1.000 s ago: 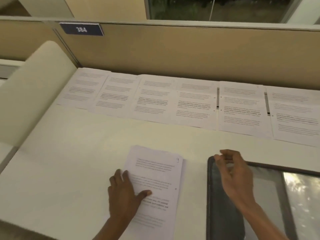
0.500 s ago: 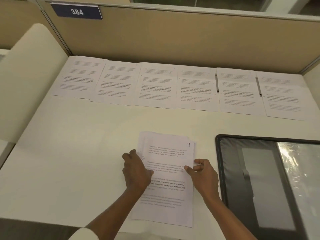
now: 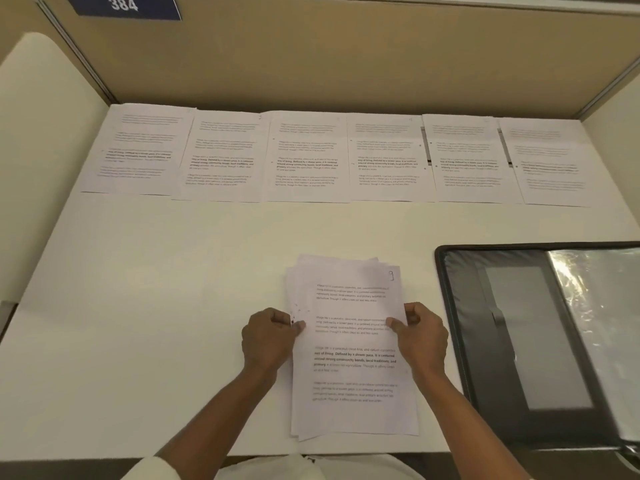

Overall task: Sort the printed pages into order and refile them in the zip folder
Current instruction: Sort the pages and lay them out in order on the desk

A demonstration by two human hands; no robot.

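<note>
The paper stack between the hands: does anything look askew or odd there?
Yes. The stack is uneven: lower sheets fan out past the top page at its far-left corner. Dark specks mark its left edge.

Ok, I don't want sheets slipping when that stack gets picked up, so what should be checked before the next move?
1. Left hand pinches the stack at its left edge: ok.
2. Right hand pinches its right edge: ok.
3. Sheets squared: not ok, they fan out at the top.
4. Zip folder lies open beside it: ok.
5. Row of pages in number order: cannot tell, numbers too small.
</note>
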